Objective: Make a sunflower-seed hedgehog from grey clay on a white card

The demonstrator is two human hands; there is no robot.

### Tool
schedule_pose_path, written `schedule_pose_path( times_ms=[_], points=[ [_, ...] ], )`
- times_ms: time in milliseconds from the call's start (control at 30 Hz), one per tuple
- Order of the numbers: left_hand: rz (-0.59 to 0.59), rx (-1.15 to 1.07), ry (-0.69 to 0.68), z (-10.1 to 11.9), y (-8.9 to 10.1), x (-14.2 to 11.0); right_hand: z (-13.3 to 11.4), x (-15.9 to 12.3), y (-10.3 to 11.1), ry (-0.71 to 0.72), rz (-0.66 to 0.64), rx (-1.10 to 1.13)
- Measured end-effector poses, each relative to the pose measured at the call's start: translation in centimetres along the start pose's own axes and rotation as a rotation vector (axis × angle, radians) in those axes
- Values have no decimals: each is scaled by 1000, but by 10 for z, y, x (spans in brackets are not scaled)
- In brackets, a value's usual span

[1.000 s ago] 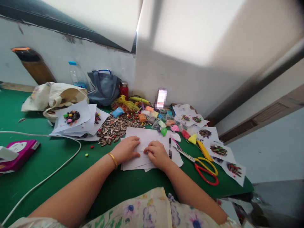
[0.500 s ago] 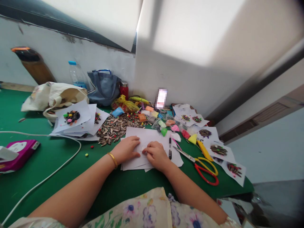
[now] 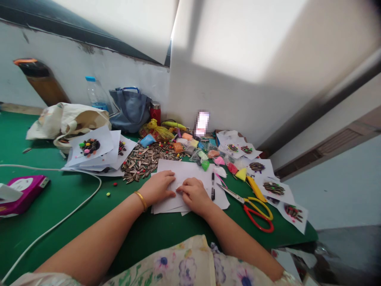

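Observation:
My left hand (image 3: 159, 186) lies flat on the left side of a stack of white paper (image 3: 166, 165), its fingers stretched out and a gold bangle on the wrist. On the same stack, my right hand (image 3: 195, 194) has its fingers curled together, with the fingertips pressed down near the middle of the top sheet. A faint whitish patch shows by those fingertips, too pale to make out. Whatever may be under them is hidden. Just right of this hand lies a black pen (image 3: 213, 186) on the paper. Scissors (image 3: 247, 202) with red and yellow handles rest farther right.
Behind the paper spreads a heap of sunflower seeds (image 3: 145, 161) beside bagged coloured clay (image 3: 205, 165). Decorated sheets lie at left (image 3: 92, 147) and right (image 3: 275, 188). A phone (image 3: 202, 123) stands by the wall. A white cable (image 3: 86, 208) crosses the green table (image 3: 125, 238) at left.
My right hand's fingertips have slid slightly left across the paper toward my left hand. My left hand has stayed in place.

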State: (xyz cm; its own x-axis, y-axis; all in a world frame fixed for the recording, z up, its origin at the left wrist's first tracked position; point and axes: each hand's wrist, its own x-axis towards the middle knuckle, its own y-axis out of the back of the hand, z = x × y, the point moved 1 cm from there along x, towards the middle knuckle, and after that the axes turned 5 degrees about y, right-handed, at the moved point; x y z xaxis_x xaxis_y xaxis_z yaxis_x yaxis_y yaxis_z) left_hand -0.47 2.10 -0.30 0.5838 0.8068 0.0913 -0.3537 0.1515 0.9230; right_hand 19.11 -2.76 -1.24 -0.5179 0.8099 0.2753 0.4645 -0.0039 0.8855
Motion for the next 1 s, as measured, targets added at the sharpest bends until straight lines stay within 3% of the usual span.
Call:
schedule_pose_path(
  times_ms=[333, 667, 1000],
  points=[
    [11, -1, -10, -2, -1, 0, -5, 1, -1, 4, -26, 4],
    [1, 17, -14, -2, -2, 0, -2, 1, 2, -33, 63, 61],
    [-1, 47, -24, 0, -1, 0, -5, 1, -1, -25, 18, -14]
  ],
)
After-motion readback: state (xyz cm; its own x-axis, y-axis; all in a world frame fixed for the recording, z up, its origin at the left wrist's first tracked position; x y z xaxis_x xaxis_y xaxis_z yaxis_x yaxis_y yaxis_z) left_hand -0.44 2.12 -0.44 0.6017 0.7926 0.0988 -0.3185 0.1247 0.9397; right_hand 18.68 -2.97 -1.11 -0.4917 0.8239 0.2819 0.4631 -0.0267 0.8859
